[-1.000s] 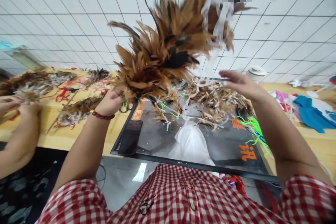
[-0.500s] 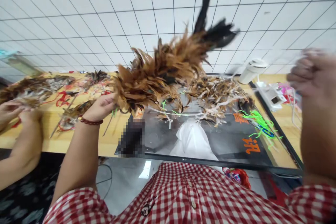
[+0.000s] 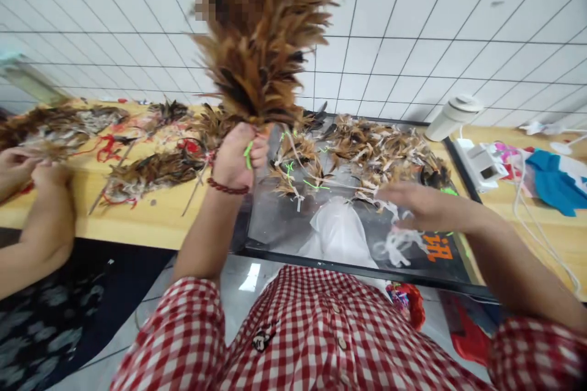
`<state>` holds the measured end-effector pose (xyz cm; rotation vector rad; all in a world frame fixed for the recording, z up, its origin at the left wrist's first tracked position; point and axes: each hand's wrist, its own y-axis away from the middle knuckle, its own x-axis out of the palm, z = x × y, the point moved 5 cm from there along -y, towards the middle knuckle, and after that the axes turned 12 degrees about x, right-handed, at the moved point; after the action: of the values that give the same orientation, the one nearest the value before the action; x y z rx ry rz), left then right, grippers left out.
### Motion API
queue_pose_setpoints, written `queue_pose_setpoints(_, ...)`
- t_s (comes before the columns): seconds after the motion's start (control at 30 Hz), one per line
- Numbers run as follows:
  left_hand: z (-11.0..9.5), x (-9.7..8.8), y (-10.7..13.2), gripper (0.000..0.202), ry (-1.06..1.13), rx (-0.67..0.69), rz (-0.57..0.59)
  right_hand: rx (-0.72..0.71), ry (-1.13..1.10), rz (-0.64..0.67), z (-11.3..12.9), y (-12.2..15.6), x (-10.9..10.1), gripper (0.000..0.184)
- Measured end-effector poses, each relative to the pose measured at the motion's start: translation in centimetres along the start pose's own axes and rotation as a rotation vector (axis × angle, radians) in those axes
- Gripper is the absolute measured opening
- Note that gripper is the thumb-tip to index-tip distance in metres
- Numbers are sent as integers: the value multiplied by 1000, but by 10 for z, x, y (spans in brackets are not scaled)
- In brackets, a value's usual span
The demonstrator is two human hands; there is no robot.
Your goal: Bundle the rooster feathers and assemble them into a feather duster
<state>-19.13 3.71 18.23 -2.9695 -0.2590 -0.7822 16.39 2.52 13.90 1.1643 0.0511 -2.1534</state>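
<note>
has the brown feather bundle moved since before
Yes: the brown feather bundle in the left hand swung from leaning right to upright, shifting right toward the left edge of the black tray.

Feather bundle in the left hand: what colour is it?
The feather bundle is tan-brown with black streaks, clearest in the head view.

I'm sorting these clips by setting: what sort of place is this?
Probably a small feather-craft workshop: the left hand grips a bunch of brown feathers, loose feather scraps cover the dark tray, and a co-worker's hands work more feathers on the wooden bench.
</note>
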Motion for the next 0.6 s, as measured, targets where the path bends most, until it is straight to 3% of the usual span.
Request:
queue_pose_setpoints(0.1, 27, 36, 13, 45, 103, -75, 5, -147, -280, -307, 56, -60, -5, 56)
queue_pose_setpoints(0.13, 35, 42, 15, 46, 126, -91, 19, -176, -440, -347, 69, -79, -1, 60)
queue_pose_setpoints(0.23, 55, 44, 17, 46, 195, -102, 24, -166, -879, -126, 91, -118, 30, 62)
queue_pose_setpoints(0.33, 67, 34, 12, 45, 205, -98, 20, -52, -1178, 41, 84, -123, 54, 58)
queue_pose_setpoints(0.6, 88, 15, 9, 45, 121, -158, 68, 24, -1456, -89, 39, -107, 44, 48)
